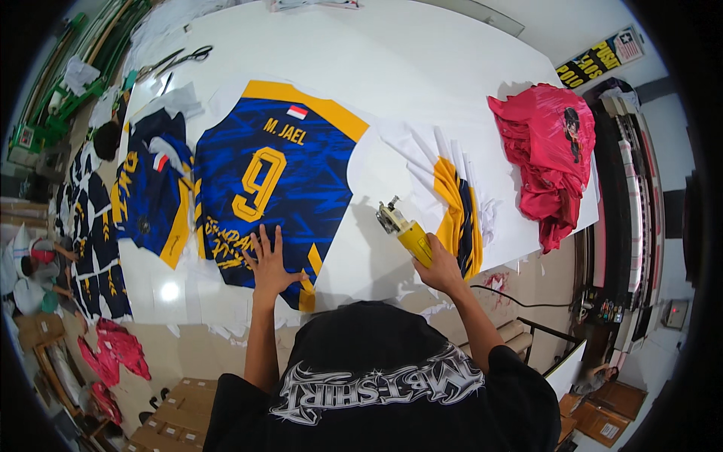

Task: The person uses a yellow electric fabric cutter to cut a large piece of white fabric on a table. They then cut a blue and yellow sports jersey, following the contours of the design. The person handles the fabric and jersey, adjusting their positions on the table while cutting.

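Note:
A blue jersey panel (316, 181) with yellow trim, lettering and a large numeral lies flat on the white table (437, 68). My left hand (273, 264) rests on its lower part, fingers spread. My right hand (443, 267) is wrapped round a yellow handheld electric fabric cutter (414, 241). The cutter's metal head points toward the panel and sits apart from its right edge. Just right of the cutter, several strips of yellow, navy and white fabric (459, 215) lie bunched. Another blue and yellow panel (154, 203) lies crumpled to the left.
A heap of pink fabric (538, 151) covers the table's right side. Scissors (197, 54) lie at the far left. A black cord (523, 303) runs off at the right. Fabric scraps and cardboard boxes (181, 414) are on the floor. People (34, 264) sit at the left.

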`<state>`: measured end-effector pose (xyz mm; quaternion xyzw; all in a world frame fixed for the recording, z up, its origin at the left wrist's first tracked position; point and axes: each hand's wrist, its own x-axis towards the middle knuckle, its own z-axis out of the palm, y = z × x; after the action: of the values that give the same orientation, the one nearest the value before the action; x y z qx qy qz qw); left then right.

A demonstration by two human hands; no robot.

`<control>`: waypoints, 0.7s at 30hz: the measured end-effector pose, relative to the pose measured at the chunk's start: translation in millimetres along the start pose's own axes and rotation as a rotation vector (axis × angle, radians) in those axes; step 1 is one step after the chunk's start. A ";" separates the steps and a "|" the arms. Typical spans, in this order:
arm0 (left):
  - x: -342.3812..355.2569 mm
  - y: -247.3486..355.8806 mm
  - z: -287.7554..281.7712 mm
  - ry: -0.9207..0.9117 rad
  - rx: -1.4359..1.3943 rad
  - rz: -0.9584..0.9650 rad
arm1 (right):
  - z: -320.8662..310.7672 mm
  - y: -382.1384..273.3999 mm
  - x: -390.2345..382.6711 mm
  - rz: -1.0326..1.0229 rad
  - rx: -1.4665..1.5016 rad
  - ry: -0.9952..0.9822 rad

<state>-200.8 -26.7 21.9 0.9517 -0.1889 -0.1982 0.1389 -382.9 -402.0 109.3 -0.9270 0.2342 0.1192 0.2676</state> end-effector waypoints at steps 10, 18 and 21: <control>-10.5 -9.7 11.0 0.034 -0.010 0.011 | 30.7 -45.3 24.2 -0.066 0.002 0.001; -11.2 -8.5 9.4 0.015 -0.013 0.006 | 48.6 -60.7 37.4 -0.071 0.008 0.084; -10.7 -6.7 6.0 0.009 -0.029 0.001 | 48.5 -68.2 40.6 -0.047 0.003 0.079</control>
<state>-210.4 -17.5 17.8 0.9503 -0.1859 -0.1967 0.1539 -318.6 -339.3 85.1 -0.9359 0.2232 0.0758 0.2619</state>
